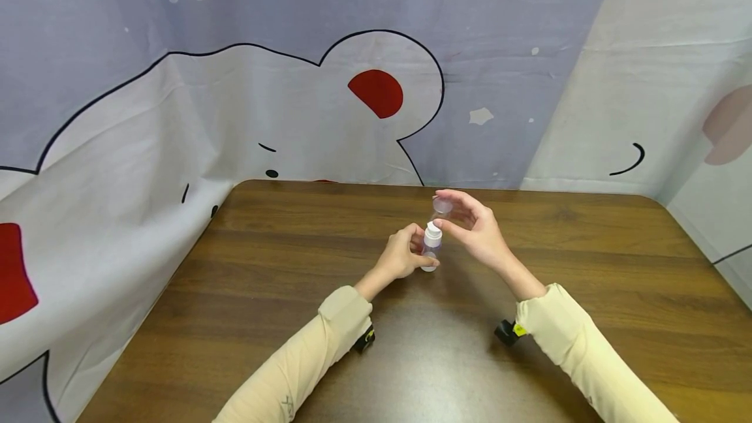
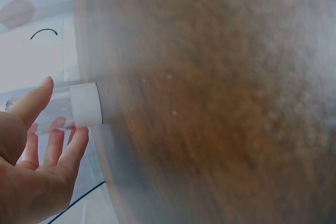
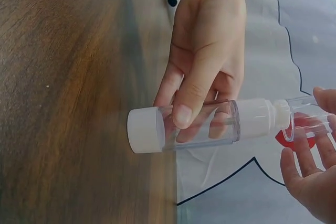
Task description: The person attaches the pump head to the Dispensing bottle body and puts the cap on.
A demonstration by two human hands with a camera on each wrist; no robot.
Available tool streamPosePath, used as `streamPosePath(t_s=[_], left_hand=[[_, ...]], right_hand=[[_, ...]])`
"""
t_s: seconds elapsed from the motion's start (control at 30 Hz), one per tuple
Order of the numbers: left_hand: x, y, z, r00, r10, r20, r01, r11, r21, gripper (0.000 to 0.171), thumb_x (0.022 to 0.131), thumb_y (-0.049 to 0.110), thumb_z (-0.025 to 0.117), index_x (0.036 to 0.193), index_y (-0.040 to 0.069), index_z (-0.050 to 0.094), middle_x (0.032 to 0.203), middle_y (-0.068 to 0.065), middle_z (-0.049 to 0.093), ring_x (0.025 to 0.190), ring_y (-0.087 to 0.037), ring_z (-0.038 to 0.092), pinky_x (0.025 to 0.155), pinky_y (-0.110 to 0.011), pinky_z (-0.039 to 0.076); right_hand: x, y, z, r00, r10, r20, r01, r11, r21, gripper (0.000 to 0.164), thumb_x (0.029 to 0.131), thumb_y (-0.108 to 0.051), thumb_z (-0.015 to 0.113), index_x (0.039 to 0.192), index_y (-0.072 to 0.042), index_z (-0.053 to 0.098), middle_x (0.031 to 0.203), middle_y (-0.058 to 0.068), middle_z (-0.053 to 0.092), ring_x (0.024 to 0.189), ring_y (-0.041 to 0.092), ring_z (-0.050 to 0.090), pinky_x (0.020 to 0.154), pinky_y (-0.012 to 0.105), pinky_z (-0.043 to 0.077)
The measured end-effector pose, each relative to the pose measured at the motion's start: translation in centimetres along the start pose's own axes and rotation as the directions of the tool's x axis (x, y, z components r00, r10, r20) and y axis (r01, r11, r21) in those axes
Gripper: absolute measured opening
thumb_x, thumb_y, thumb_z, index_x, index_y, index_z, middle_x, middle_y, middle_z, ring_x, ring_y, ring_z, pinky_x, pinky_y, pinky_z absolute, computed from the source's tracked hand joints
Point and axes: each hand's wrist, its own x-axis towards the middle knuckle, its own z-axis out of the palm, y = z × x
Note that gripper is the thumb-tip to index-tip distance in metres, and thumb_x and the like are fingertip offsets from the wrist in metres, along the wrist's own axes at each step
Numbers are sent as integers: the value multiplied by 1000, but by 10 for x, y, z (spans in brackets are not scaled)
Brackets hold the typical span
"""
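My left hand point(image 1: 401, 254) grips a small clear pump bottle point(image 1: 433, 236) around its body, thumb on one side and fingers on the other. The bottle stands upright over the table, with a white base point(image 3: 144, 130) and a white collar and pump head point(image 3: 258, 118). My right hand point(image 1: 480, 232) pinches a clear cap point(image 1: 442, 205) between thumb and fingers, just above the pump head. In the right wrist view the cap's open end is right at the pump's tip. The bottle's white base also shows in the left wrist view, below the left fingers.
Both hands work near the far edge of a brown wood-grain table point(image 1: 282, 266). Behind it hangs a printed cloth point(image 1: 282, 103) in pale grey, white and red, which also runs along the left and right sides. Dark devices sit at both wrists.
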Motion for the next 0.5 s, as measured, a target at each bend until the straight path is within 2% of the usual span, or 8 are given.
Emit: streamPosePath(t_s=[0.07, 0.3, 0.4, 0.5], left_hand=[[1, -1, 1, 1000, -6, 2, 6, 1000, 2, 45, 71, 7, 84, 105, -1, 55, 105, -20, 70, 97, -30, 69, 82, -33, 58], [0, -1, 0, 1000, -11, 6, 11, 1000, 1, 46, 71, 8, 84, 106, -2, 55, 106, -19, 69, 99, -30, 68, 84, -34, 58], [0, 0, 0, 1000, -18, 7, 18, 1000, -2, 46, 71, 8, 84, 106, -2, 55, 106, -19, 69, 99, -30, 68, 84, -34, 58], [0, 0, 0, 1000, -23, 6, 23, 1000, -5, 45, 71, 8, 84, 104, -1, 55, 106, -19, 69, 99, -30, 68, 83, -33, 58]], right_hand=[[0, 0, 1, 1000, -1, 6, 1, 1000, 3, 46, 82, 10, 67, 126, 6, 54, 116, -13, 62, 105, 0, 59, 90, 17, 50], [-2, 4, 5, 999, 30, 35, -30, 999, -11, 46, 83, 7, 68, 127, 7, 53, 123, 19, 61, 102, 1, 59, 89, 18, 51], [-3, 6, 5, 998, 43, 44, -42, 999, -16, 46, 84, 6, 67, 128, 5, 53, 125, 21, 59, 101, 1, 60, 88, 18, 51], [-4, 9, 6, 997, 50, 52, -48, 999, -23, 45, 85, 5, 67, 128, 4, 54, 124, 17, 60, 101, 1, 59, 89, 17, 51]])
